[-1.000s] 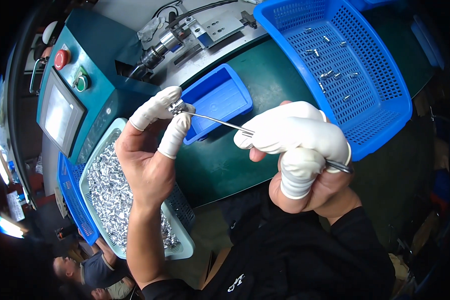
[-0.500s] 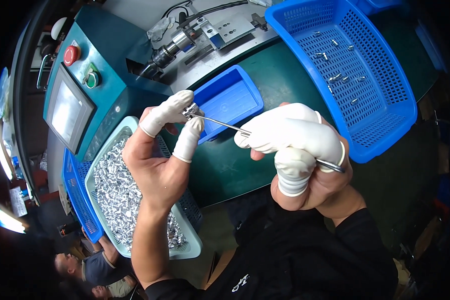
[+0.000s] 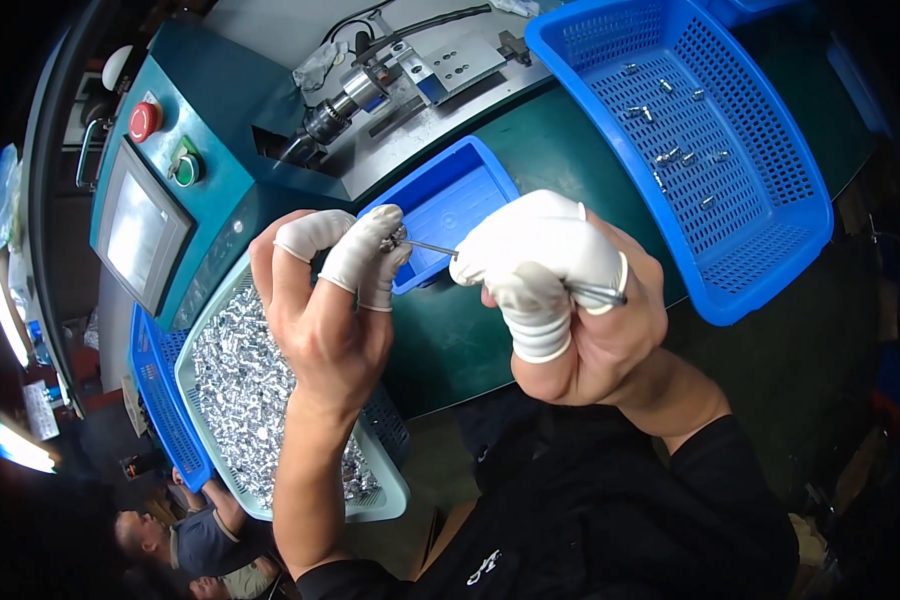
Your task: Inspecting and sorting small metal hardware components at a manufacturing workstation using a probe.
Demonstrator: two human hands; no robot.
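Between the thumb and forefinger of my left hand (image 3: 325, 325) is pinched a small shiny metal fitting (image 3: 398, 235), mostly covered by the fingertips. My right hand (image 3: 575, 270) is closed round a thin metal rod (image 3: 433, 247). The rod's far end reaches the fitting; whether it sits inside or just touches is hidden. Its thicker rear end sticks out of the right fist. White rubber finger cots cover several fingers of both hands. Beyond the left fingers lies a small blue tray (image 3: 470, 200).
Lower left, a pale green basket (image 3: 198, 405) holds many metal fittings. At right, a large blue perforated basket (image 3: 715, 270) has several fittings. A green machine (image 3: 220, 110) with screen and red button stands upper left, its chuck (image 3: 328, 118) behind the tray. Another person (image 3: 205, 540) sits lower left.
The left fingers have closed further over the fitting and turned it. My right hand has moved left with the rod, so less rod shows between the hands.
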